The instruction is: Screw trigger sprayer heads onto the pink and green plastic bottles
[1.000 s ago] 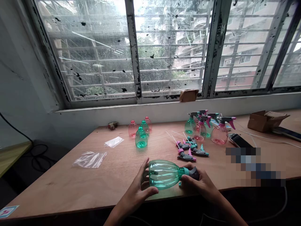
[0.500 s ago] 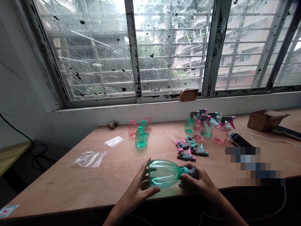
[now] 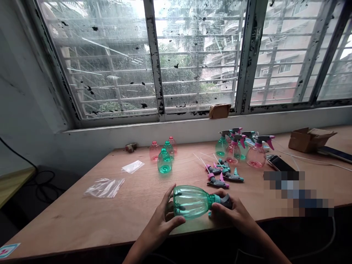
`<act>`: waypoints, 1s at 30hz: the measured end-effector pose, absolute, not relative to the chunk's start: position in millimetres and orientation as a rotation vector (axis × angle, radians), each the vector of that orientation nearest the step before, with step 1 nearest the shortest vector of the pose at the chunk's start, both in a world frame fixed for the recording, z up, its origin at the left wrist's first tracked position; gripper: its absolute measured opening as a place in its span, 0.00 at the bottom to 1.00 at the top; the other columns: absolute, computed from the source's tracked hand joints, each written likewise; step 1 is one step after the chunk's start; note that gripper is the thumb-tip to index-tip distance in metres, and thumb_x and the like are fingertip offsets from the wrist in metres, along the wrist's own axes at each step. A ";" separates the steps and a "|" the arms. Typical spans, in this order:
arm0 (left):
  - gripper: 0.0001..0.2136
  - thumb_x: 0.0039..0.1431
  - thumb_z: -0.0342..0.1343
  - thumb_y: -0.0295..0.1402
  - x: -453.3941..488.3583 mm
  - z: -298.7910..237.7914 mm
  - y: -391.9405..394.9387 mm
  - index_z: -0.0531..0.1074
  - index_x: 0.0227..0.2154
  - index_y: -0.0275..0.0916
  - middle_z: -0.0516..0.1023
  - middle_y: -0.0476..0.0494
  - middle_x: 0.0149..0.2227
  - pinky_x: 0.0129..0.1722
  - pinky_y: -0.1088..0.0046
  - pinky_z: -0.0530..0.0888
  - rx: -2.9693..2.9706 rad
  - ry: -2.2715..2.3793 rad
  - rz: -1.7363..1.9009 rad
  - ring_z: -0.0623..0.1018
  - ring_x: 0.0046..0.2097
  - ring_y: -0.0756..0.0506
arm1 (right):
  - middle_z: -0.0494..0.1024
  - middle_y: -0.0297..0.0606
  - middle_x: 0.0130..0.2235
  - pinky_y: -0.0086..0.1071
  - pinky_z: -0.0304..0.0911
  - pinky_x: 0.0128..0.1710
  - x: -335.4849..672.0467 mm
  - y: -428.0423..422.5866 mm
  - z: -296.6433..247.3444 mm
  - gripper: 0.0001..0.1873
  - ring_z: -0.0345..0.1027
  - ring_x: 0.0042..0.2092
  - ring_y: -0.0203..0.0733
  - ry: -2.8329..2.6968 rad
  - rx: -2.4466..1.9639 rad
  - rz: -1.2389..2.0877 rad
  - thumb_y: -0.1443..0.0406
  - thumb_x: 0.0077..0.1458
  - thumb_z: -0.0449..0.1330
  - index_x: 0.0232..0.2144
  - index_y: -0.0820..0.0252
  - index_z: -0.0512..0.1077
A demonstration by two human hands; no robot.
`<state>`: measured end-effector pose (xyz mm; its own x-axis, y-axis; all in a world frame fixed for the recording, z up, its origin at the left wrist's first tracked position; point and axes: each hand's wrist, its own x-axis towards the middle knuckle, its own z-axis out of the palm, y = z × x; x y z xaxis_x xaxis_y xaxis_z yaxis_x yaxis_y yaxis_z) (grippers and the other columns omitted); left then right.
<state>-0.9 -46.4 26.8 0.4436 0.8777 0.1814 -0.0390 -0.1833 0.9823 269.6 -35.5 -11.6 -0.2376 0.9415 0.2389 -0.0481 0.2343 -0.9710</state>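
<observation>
A green see-through spray bottle [image 3: 191, 202] lies sideways in the air over the table's front edge, its base to the left. My left hand [image 3: 167, 216] is wrapped round the base end, thumb in front. At the neck, my right hand [image 3: 231, 209] grips the dark grey and teal spray head [image 3: 224, 200], and its fingers partly hide the trigger. Behind the hands lie several loose spray heads [image 3: 218, 181] with thin tubes, in pink, teal and grey. Green and pink bottles without heads [image 3: 165, 163] stand further back, left of centre.
Several bottles with heads fitted [image 3: 256, 156] stand back right, near a phone [image 3: 280, 162] and an open cardboard box [image 3: 309, 141]. Clear plastic bags [image 3: 104, 187] lie on the left of the wooden table [image 3: 82, 223]. A window [image 3: 192, 55] runs behind it.
Both hands keep their hold on the spray bottle, with only a very slight shift of the left fingers. The view has moved a little; the things on the table stay put.
</observation>
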 end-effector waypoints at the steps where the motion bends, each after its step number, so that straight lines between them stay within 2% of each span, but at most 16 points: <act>1: 0.39 0.54 0.65 0.42 -1.1 27.2 -45.8 0.51 0.64 0.50 0.63 0.38 0.62 0.57 0.56 0.69 1.537 0.784 0.999 0.66 0.62 0.33 | 0.80 0.37 0.30 0.36 0.71 0.33 269.2 -34.2 -9.8 0.15 0.77 0.32 0.46 -1.495 -0.891 1.212 0.55 0.56 0.64 0.40 0.60 0.71; 8: 0.33 0.57 0.58 0.47 -2.3 24.7 -36.0 0.56 0.63 0.43 0.71 0.35 0.58 0.56 0.59 0.70 1.556 0.941 1.175 0.70 0.59 0.33 | 0.80 0.37 0.30 0.35 0.70 0.35 258.3 -14.4 11.1 0.16 0.77 0.33 0.45 -1.639 -0.872 0.973 0.56 0.53 0.67 0.38 0.60 0.72; 13: 0.42 0.56 0.62 0.40 -1.2 21.4 -40.1 0.41 0.67 0.52 0.66 0.39 0.61 0.56 0.61 0.70 1.550 0.860 1.135 0.72 0.57 0.38 | 0.78 0.33 0.24 0.37 0.73 0.29 248.3 -4.3 11.3 0.17 0.75 0.25 0.42 -1.414 -0.704 1.267 0.53 0.54 0.65 0.31 0.59 0.67; 16: 0.45 0.55 0.63 0.39 1.5 19.9 -43.2 0.38 0.67 0.53 0.58 0.39 0.65 0.59 0.60 0.66 1.595 0.854 1.147 0.68 0.61 0.38 | 0.78 0.34 0.24 0.35 0.72 0.27 247.5 -3.5 6.8 0.18 0.75 0.25 0.42 -1.368 -0.723 1.367 0.53 0.53 0.66 0.30 0.59 0.66; 19: 0.46 0.55 0.63 0.42 6.2 21.6 -41.8 0.36 0.67 0.50 0.53 0.37 0.67 0.62 0.59 0.62 1.533 0.876 1.129 0.65 0.63 0.36 | 0.78 0.33 0.23 0.35 0.72 0.27 247.5 -7.7 2.7 0.19 0.75 0.24 0.42 -1.346 -0.743 1.422 0.52 0.51 0.66 0.31 0.59 0.65; 22: 0.41 0.58 0.59 0.46 10.9 25.1 -36.4 0.41 0.67 0.44 0.60 0.35 0.65 0.63 0.57 0.60 1.539 0.946 1.137 0.64 0.63 0.34 | 0.79 0.34 0.25 0.35 0.71 0.28 246.3 -14.5 -0.6 0.19 0.75 0.26 0.43 -1.319 -0.796 1.408 0.51 0.51 0.66 0.32 0.58 0.66; 25: 0.38 0.59 0.57 0.47 12.6 26.5 -31.2 0.47 0.66 0.41 0.61 0.35 0.64 0.64 0.57 0.59 1.579 1.003 1.171 0.63 0.64 0.34 | 0.80 0.36 0.27 0.35 0.71 0.30 246.2 -19.0 -2.6 0.18 0.75 0.28 0.44 -1.304 -0.838 1.352 0.51 0.52 0.65 0.33 0.58 0.67; 30: 0.44 0.56 0.63 0.40 11.2 25.3 -32.7 0.38 0.67 0.52 0.64 0.41 0.62 0.63 0.56 0.61 1.535 0.879 1.067 0.68 0.62 0.37 | 0.78 0.33 0.25 0.35 0.71 0.31 248.9 -21.5 0.0 0.17 0.74 0.28 0.43 -1.286 -0.792 1.373 0.53 0.54 0.64 0.32 0.58 0.66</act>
<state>11.2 -32.7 25.3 0.3395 0.9208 0.1920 0.0114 -0.2081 0.9780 248.9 -21.5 0.0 -0.2347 0.9549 0.1819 -0.2442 0.1232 -0.9619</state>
